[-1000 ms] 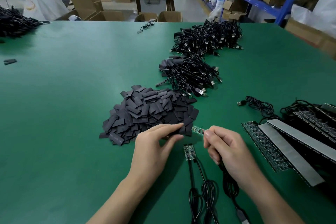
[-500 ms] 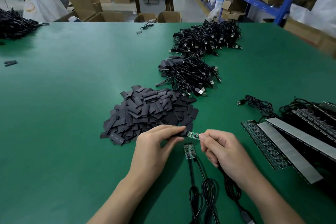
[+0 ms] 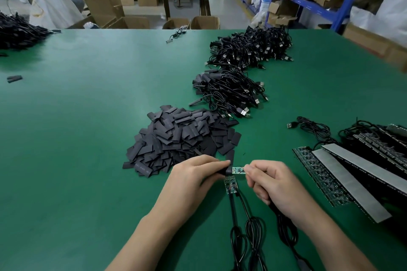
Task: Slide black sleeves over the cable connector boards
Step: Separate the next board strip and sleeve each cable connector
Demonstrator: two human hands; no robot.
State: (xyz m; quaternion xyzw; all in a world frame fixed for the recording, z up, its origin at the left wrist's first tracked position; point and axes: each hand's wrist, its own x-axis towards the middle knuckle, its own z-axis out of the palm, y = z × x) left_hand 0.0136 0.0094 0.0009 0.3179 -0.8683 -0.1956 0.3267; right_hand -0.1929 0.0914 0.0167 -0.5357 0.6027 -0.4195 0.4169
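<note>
On the green table (image 3: 88,116), close to its front edge, the left hand (image 3: 193,179) pinches a black sleeve (image 3: 227,169) between thumb and forefinger, the other fingers loosely curled beneath. The right hand (image 3: 273,183) faces it from the other side, fingers curled and pressed together, thumb and forefinger pinching the right end of a small green connector board (image 3: 238,170). The board lies level between the two hands, just above the table, and the sleeve's mouth meets its left end. Whether the tip is inside I cannot tell, and most of the board shows bare. A black cable (image 3: 284,226) runs from under the right hand toward the near edge. Directly below the held board a second connector board (image 3: 230,185) lies flat on the table, bare, its two cables trailing back into loose coils (image 3: 250,235). Just beyond the left hand sits a heap of loose sleeves (image 3: 182,141), its nearest pieces close to the knuckles. Farther back and to the right lie two tangles of black USB cables — a near bundle (image 3: 229,92) and a far bundle (image 3: 253,48). Right of the right hand, strips of circuit boards (image 3: 321,179) with grey backing lie fanned out, and a single coiled cable (image 3: 310,126) with a USB plug lies behind them. Two stray sleeves (image 3: 14,78) lie well apart at the far left.
</note>
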